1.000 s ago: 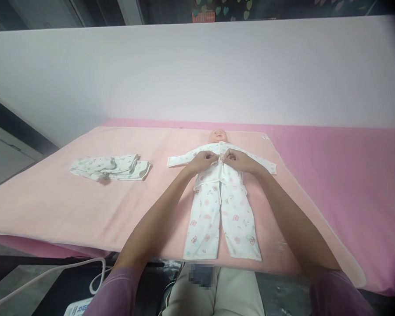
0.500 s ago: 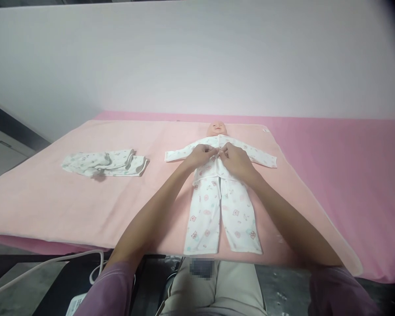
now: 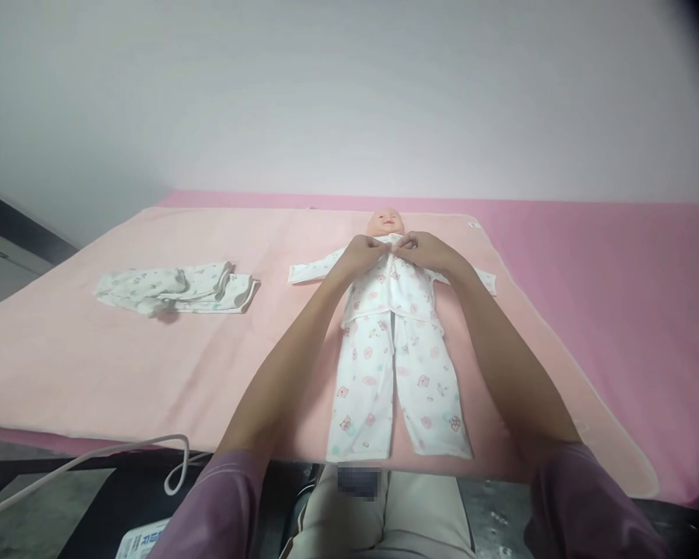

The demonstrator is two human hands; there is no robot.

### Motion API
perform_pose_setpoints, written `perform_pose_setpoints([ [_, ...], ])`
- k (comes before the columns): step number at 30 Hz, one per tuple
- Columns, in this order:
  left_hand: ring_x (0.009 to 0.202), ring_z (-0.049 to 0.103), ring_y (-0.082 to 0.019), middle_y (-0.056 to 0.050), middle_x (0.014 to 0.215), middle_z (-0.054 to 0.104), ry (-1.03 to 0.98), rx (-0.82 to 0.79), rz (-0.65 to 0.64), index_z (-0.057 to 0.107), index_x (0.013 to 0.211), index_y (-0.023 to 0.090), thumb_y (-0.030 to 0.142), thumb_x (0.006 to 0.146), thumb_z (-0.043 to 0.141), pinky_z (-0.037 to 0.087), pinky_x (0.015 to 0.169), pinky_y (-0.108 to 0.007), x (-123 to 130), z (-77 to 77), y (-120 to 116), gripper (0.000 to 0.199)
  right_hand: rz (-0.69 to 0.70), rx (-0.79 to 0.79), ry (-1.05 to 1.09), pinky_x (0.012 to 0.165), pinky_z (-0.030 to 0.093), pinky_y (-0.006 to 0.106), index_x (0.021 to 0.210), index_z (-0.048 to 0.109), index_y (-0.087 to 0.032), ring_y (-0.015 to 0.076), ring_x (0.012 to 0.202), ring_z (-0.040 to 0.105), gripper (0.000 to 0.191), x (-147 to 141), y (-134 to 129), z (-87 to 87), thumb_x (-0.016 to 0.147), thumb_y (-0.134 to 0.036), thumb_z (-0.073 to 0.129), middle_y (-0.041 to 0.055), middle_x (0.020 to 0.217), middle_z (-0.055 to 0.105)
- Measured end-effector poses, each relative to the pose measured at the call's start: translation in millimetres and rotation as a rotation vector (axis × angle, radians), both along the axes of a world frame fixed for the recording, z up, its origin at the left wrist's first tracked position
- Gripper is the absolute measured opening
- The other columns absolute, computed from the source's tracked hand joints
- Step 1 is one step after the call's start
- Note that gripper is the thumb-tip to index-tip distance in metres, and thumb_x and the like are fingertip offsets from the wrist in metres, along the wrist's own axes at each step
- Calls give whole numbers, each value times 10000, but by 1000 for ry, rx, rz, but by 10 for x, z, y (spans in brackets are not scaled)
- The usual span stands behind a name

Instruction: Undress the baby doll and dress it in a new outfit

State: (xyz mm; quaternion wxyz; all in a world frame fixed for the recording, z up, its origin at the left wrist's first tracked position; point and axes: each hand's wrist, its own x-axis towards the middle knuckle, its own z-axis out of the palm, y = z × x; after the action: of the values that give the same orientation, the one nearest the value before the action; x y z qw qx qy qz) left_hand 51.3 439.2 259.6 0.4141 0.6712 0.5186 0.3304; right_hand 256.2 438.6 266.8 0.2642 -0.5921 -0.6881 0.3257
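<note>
A doll (image 3: 387, 222) lies on its back on a peach mat, its head toward the wall. It wears a white printed top (image 3: 378, 293) and matching trousers (image 3: 364, 388). Just below the doll's chin, my left hand (image 3: 366, 255) pinches the front of the top near the collar. My right hand (image 3: 424, 250) pinches the same front from the other side, and the fingertips of both hands nearly meet. The fastening between the fingers is too small to make out.
Folded printed clothes (image 3: 178, 289) lie on the peach mat (image 3: 122, 365) to the left. A pink sheet (image 3: 617, 310) shows beneath it on the right. A white cable (image 3: 122, 446) loops below the front edge. A wall (image 3: 349, 101) stands behind.
Both hands have moved up the top's front, from the chest to the collar. The lower front of the top is now uncovered. The view has shifted slightly.
</note>
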Motion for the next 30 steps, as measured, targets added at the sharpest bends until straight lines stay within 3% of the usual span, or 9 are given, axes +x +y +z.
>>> perform_pose_setpoints([
  [7, 581, 196, -90, 39, 652, 215, -80, -57, -49, 304, 641, 226, 327, 1055, 709, 122, 573, -287, -31, -102, 114, 588, 96, -50, 109, 674, 420, 281, 921, 753, -206, 168, 801, 598, 156, 112, 37, -51, 1015, -321, 799, 50, 988, 740],
  [13, 560, 186, -91, 41, 648, 205, -121, -55, -36, 276, 633, 233, 334, 1092, 685, 119, 578, -303, -16, -139, 125, 622, 75, -151, 262, 622, 367, 275, 836, 677, -207, 146, 698, 508, 220, 153, 130, -93, 956, -281, 846, 2, 782, 596],
  [17, 553, 188, -92, 40, 623, 215, -107, 13, 7, 263, 625, 232, 299, 1095, 672, 141, 578, -308, 47, -153, 101, 627, -1, -141, 243, 631, 365, 298, 757, 614, -214, 151, 661, 487, 284, 79, 88, -69, 953, -262, 813, -8, 714, 555],
  [22, 591, 252, -109, 35, 643, 269, -78, 118, 12, 308, 640, 226, 268, 1082, 666, 200, 609, -307, 87, -169, 104, 571, -138, 147, -106, 797, 456, 362, 833, 687, -219, 237, 797, 623, 194, -140, -134, -2, 1025, -245, 693, 60, 847, 711],
  [25, 622, 318, -125, 28, 659, 340, -37, 127, 48, 367, 664, 224, 304, 1082, 686, 251, 637, -312, 88, -156, 157, 531, -184, 288, -254, 899, 485, 404, 899, 717, -214, 297, 916, 668, 168, -170, -123, 12, 1054, -238, 658, 111, 944, 762],
  [28, 642, 366, -145, 20, 665, 383, -6, 128, 127, 397, 688, 232, 325, 1094, 684, 300, 668, -319, 113, -154, 279, 506, -209, 233, -139, 924, 507, 386, 1059, 756, -201, 284, 979, 687, 93, -100, 89, 0, 1058, -283, 714, 115, 1075, 793],
  [30, 627, 333, -146, 24, 639, 337, -11, 97, 140, 364, 674, 243, 313, 1088, 682, 303, 665, -323, 145, -160, 377, 527, -176, 129, -39, 907, 512, 356, 1142, 778, -194, 256, 976, 687, 164, -43, 277, -25, 1037, -320, 780, 102, 1122, 796],
])
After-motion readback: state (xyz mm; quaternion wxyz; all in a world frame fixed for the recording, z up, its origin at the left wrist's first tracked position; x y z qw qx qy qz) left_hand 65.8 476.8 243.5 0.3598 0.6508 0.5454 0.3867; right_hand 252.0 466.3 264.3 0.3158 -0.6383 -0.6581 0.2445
